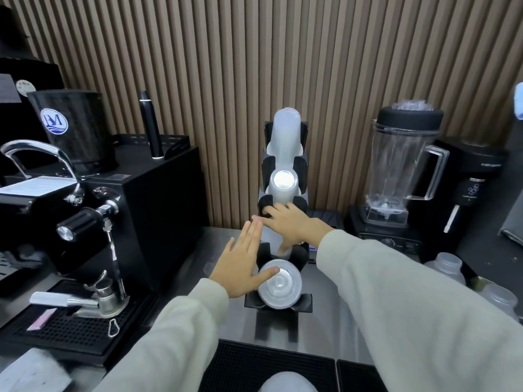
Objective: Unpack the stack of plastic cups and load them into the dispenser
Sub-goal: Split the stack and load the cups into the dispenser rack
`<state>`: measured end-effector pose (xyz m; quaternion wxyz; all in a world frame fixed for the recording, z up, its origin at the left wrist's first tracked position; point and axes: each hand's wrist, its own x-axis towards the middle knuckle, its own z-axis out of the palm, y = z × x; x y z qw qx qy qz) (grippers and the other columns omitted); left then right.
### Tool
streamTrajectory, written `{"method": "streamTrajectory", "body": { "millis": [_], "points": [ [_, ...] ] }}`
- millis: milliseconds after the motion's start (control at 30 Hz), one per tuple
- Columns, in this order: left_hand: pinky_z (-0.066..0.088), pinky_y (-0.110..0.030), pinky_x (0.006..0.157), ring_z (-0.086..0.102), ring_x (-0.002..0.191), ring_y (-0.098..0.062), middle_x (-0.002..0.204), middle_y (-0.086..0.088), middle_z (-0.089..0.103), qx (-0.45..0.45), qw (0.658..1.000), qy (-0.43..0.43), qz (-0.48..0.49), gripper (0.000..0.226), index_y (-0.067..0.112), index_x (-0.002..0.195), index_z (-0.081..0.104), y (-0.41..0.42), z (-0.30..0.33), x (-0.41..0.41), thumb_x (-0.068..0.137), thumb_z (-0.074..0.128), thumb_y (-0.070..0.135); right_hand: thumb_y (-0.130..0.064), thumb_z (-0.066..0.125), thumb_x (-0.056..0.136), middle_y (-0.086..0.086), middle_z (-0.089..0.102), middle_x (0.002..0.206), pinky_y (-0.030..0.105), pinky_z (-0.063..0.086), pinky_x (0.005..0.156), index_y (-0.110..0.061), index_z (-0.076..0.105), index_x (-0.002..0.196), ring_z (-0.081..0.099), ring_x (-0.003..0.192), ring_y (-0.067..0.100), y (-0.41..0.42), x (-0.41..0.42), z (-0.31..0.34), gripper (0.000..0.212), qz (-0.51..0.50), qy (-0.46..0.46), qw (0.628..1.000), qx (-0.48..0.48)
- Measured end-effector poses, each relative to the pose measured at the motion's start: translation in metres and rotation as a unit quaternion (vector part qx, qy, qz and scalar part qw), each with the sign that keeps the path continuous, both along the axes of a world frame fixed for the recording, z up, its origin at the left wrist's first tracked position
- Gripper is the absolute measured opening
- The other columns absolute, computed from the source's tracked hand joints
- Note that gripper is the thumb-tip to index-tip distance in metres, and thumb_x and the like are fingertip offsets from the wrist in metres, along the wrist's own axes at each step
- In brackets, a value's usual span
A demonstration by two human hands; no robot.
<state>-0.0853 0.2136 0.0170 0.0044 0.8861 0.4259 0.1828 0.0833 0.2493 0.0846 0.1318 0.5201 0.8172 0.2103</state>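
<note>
A black tiered dispenser (300,165) stands on the counter against the slatted wall. Its top tier holds a tall stack of frosted plastic cups (285,137), a second stack (283,183) sits in the tier below, and a stack of clear lids (280,288) fills the lowest front tier. My right hand (291,224) reaches over the middle of the dispenser, its fingers spread across a cup stack and its thumb pointing down. My left hand (243,264) is flat with straight fingers beside the dispenser's left side, its thumb touching the lids.
A black espresso machine (85,222) with portafilter and steam wand fills the left. A blender (402,165) stands to the right, with plastic bottles (450,267) in front of it. Black drip mats (268,366) lie at the near edge.
</note>
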Motion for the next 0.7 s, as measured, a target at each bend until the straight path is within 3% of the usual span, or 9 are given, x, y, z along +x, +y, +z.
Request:
{"method": "streamTrajectory", "body": {
  "millis": [133,233,333,433,533,600,700],
  "points": [
    [0.009,-0.042,0.118,-0.014,0.144,-0.012,0.157,0.005,-0.019,-0.001,1.000,-0.011,-0.007,0.100,0.017,0.147,-0.016,-0.001,-0.001,0.000,0.081,0.034,0.073,-0.034,0.060,0.089,0.007,0.034,0.145,0.041,0.042,0.098,-0.016,0.028,0.147,0.039,0.129,0.027,-0.005,0.002,0.001,0.068,-0.053,0.060,0.994,-0.078],
    [0.008,-0.041,0.117,-0.013,0.144,-0.012,0.156,0.004,-0.018,-0.004,1.000,-0.024,-0.004,0.099,0.017,0.147,-0.015,-0.002,-0.003,0.002,0.081,0.033,0.073,-0.032,0.050,0.095,0.007,0.020,0.155,0.048,0.040,0.102,-0.011,0.034,0.144,0.033,0.136,0.031,-0.004,0.001,-0.006,0.055,-0.120,0.085,0.981,-0.123],
    [0.004,-0.041,0.117,-0.015,0.144,-0.012,0.153,0.006,-0.022,0.019,1.000,-0.018,0.014,0.097,0.016,0.148,-0.015,-0.005,-0.003,0.005,0.082,0.027,0.074,-0.035,0.048,0.095,0.006,0.000,0.160,0.051,0.025,0.112,-0.014,0.016,0.149,0.012,0.145,0.033,-0.003,-0.005,-0.015,0.066,-0.185,0.070,0.969,-0.145],
    [0.001,-0.042,0.117,-0.017,0.143,-0.013,0.152,0.004,-0.022,0.037,0.999,-0.012,0.030,0.096,0.015,0.147,-0.014,-0.007,-0.001,0.006,0.080,0.018,0.075,-0.032,0.046,0.095,0.010,-0.004,0.160,0.047,0.004,0.119,-0.015,0.012,0.151,-0.001,0.147,0.029,-0.002,-0.011,-0.025,0.067,-0.204,0.027,0.972,-0.110],
    [0.002,-0.043,0.118,-0.018,0.142,-0.013,0.155,0.002,-0.018,0.043,0.999,-0.012,0.022,0.095,0.014,0.148,-0.012,-0.008,0.001,0.005,0.081,0.021,0.074,-0.034,0.043,0.095,0.013,-0.008,0.160,0.048,-0.006,0.119,-0.011,0.004,0.151,-0.007,0.148,0.028,-0.009,-0.024,-0.032,0.071,-0.242,-0.038,0.967,-0.076],
    [0.002,-0.043,0.119,-0.018,0.143,-0.013,0.154,0.003,-0.020,0.050,0.999,0.002,0.010,0.095,0.014,0.147,-0.014,-0.009,0.002,0.003,0.083,0.024,0.073,-0.035,0.046,0.094,0.016,-0.004,0.159,0.050,-0.001,0.119,-0.006,0.005,0.150,-0.002,0.147,0.030,-0.014,-0.031,-0.037,0.075,-0.240,-0.052,0.968,-0.045],
    [0.000,-0.043,0.118,-0.020,0.142,-0.013,0.152,0.004,-0.024,0.057,0.998,0.019,0.005,0.101,0.014,0.146,-0.016,-0.007,0.002,-0.001,0.081,0.028,0.076,-0.026,0.043,0.096,0.022,0.010,0.156,0.052,0.014,0.117,-0.001,0.012,0.148,0.011,0.145,0.034,-0.020,-0.026,-0.041,0.065,-0.190,0.012,0.982,0.006]
  ]
}}
